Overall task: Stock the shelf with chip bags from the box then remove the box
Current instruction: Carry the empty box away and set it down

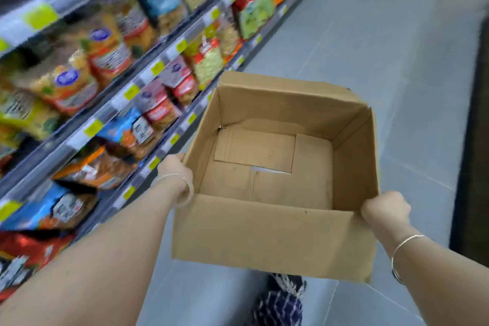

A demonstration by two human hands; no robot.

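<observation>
An open brown cardboard box is held up in front of me above the aisle floor, and nothing lies inside it. My left hand grips its left wall near the front corner. My right hand is closed on the right front corner. The shelf runs along my left in several tiers, packed with chip bags in blue, orange, red and yellow. The picture is blurred by motion.
Grey tiled floor stretches ahead down the aisle. A dark strip borders the floor on the right. Yellow price tags line the shelf edges. Checked clothing shows below the box.
</observation>
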